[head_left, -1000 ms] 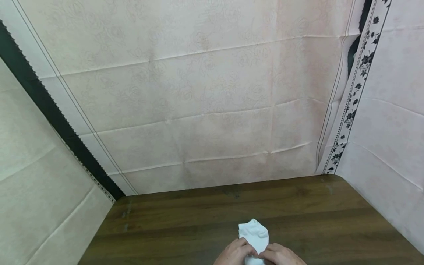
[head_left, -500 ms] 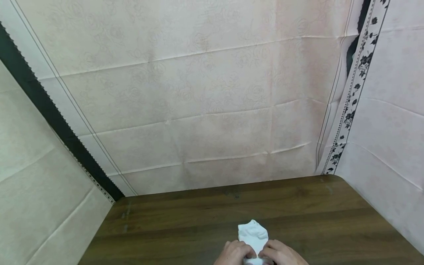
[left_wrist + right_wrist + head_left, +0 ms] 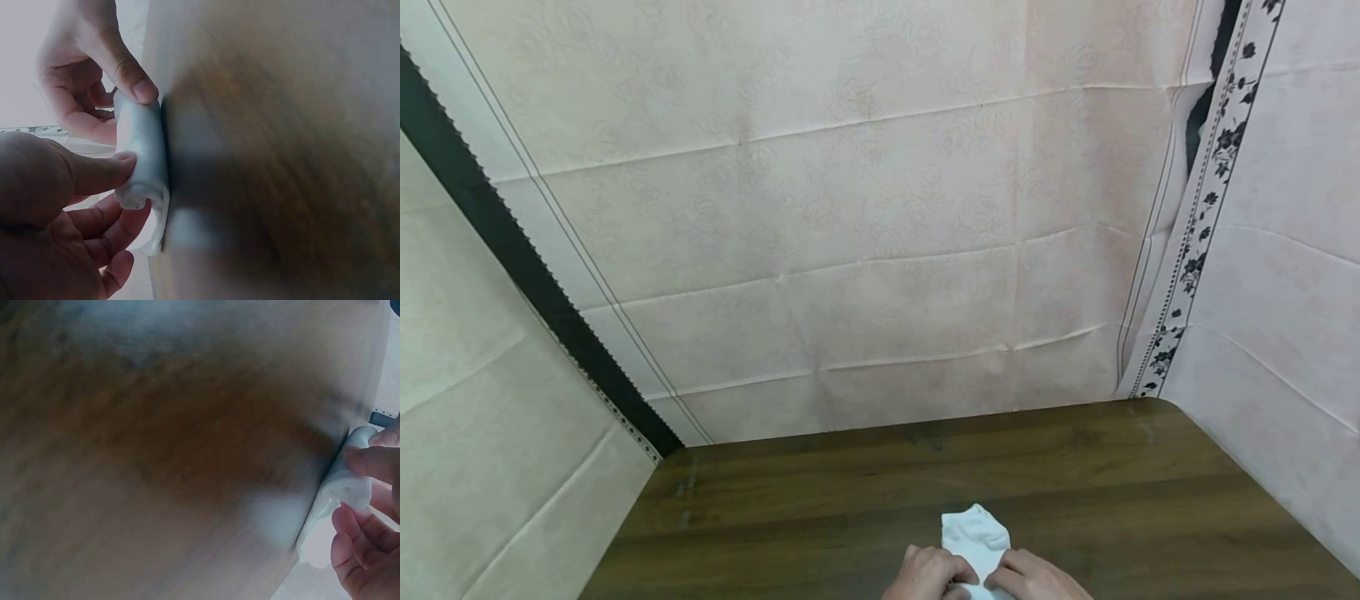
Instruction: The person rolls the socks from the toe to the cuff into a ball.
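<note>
A white sock (image 3: 976,537) lies lengthwise on the brown wooden table, its far end flat and slightly wrinkled. Its near part is rolled into a thick tube, seen as a roll (image 3: 142,140) in the left wrist view. My left hand (image 3: 928,573) pinches one end of this roll, thumb on top and fingers curled beneath. At the other end my right hand (image 3: 1032,575) grips the roll the same way. The right wrist view shows the rolled sock (image 3: 350,484) at the right edge, partly hidden by fingers.
The wood-grain table (image 3: 820,508) reaches back to a pale patterned cloth wall (image 3: 850,208). More pale cloth hangs on the left (image 3: 490,400) and right (image 3: 1285,317) sides. A dark strip (image 3: 542,258) runs down the left corner.
Both hands stay on the roll at nearly the same place, with small shifts of thumbs and fingers. The flat far end of the sock keeps its shape.
</note>
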Motion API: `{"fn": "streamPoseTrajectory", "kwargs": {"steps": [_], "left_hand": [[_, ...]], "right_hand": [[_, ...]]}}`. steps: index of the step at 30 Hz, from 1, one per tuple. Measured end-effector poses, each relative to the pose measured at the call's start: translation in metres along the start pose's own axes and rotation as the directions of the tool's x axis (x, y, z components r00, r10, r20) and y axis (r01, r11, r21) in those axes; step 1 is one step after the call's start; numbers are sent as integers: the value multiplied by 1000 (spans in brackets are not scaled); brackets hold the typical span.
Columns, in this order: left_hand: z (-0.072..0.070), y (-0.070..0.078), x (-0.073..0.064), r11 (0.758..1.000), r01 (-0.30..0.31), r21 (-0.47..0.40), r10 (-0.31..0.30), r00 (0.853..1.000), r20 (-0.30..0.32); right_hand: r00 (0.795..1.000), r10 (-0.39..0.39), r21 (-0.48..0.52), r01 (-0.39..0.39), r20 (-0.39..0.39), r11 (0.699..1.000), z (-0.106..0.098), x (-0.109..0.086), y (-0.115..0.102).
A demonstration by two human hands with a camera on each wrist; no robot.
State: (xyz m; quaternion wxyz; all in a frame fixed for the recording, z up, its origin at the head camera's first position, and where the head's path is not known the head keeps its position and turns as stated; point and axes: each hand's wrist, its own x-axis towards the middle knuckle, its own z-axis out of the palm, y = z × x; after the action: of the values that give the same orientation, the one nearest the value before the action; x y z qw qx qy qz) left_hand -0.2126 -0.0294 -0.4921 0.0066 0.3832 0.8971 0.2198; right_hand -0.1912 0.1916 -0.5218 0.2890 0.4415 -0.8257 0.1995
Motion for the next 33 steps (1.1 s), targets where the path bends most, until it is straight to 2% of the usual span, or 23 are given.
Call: {"fn": "streamPoseTrajectory", "kwargs": {"steps": [7, 13, 16, 20, 22, 24, 26, 33], "left_hand": [[-2, 1, 2, 999, 35, -18, -35, 999, 18], [0, -2, -2, 999, -47, 21, 48, 997, -68], [1, -6, -4, 992, -124, 22, 126, 984, -126], [1, -11, -4, 969, -243, 55, 249, 950, -191], [1, -13, -5, 957, -281, 71, 290, 935, -203], [1, -14, -5, 950, -301, 84, 312, 929, -200], [1, -14, -5, 948, -307, 88, 318, 929, -187], [1, -13, -6, 965, -252, 68, 258, 959, -115]], "right_hand": [[999, -41, -16, 40, -15, 999, 0, -1, 2], [999, -52, -22, 53, 13, 998, -1, -1, 6], [998, -58, -10, 59, 34, 998, -2, -1, 8], [996, -54, 6, 54, 64, 999, -2, 0, 10], [996, -46, 9, 45, 75, 999, -1, 0, 10], [996, -32, 17, 31, 88, 999, -1, 0, 11], [995, -23, 26, 21, 98, 999, -1, -1, 11], [991, -15, 72, 6, 130, 997, 0, -2, 11]]}}
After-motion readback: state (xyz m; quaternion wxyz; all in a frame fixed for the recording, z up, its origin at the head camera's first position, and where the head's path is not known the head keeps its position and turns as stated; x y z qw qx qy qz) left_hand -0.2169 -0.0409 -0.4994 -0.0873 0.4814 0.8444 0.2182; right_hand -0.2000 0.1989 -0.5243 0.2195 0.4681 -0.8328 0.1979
